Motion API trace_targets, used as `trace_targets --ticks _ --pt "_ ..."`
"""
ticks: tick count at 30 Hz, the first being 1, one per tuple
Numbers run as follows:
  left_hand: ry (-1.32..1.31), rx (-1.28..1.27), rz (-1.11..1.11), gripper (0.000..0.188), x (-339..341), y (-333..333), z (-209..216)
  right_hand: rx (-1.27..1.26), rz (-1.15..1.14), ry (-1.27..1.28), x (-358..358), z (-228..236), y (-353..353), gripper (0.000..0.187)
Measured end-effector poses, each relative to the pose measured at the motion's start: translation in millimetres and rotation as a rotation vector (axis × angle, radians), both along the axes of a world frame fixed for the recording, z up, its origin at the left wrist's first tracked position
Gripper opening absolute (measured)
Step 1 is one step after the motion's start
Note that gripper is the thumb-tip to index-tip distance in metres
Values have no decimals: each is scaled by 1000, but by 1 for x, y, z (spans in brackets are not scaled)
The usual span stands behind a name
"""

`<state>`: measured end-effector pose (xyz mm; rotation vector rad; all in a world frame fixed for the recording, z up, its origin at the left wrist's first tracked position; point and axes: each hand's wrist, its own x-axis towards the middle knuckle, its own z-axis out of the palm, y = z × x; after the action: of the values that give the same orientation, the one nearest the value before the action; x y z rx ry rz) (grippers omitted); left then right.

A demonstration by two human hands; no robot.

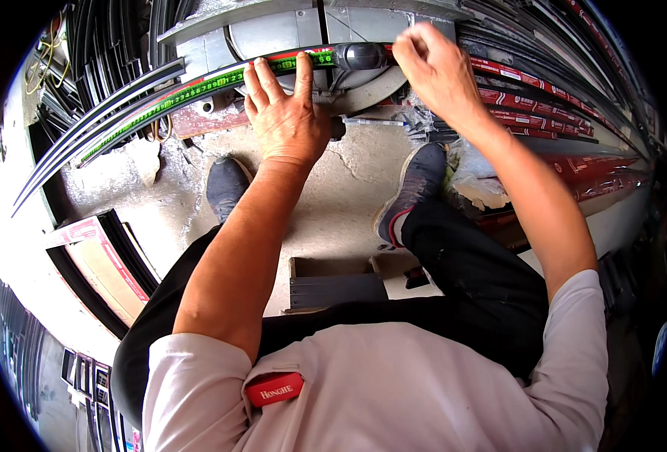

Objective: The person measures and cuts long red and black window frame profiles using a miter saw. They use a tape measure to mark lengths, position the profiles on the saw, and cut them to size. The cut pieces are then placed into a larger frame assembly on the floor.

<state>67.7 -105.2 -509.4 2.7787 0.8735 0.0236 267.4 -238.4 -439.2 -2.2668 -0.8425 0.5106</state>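
Note:
A tape measure lies along a long dark profile strip, its green blade [190, 94] drawn out to the left. The black tape case [361, 56] rests on the strip between my two hands. My left hand [292, 120] is laid over the blade and the strip with its fingers stretched out, left of the case. Just right of the case, my right hand [440, 74] is raised over the strip, fingers curled together and slightly blurred. Whatever these fingers hold, if anything, is hidden. Red film with pale print [514, 74] covers the strip's right part.
Behind the strip stands a grey metal machine [273, 34]. Bundled red-wrapped profiles [540, 124] fill the right side; dark strips [115, 38] stand at the back left. A framed panel [107, 264] leans near my left leg. A dark open box [333, 286] sits between my legs.

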Motion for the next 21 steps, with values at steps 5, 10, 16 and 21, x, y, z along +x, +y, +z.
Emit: trace_targets --ticks 5,10,16,21 --pt "-14 0 -16 88 2 -1 -1 -171 61 277 -38 -65 -71 20" --pt "-31 -12 -19 88 2 -1 -1 -466 -148 608 -79 -107 -87 33" --pt "-15 -20 -9 89 0 1 2 -346 -816 980 -97 -141 -67 30" --pt "-6 -26 -16 88 1 0 2 -142 -1223 975 -107 -180 -53 22"
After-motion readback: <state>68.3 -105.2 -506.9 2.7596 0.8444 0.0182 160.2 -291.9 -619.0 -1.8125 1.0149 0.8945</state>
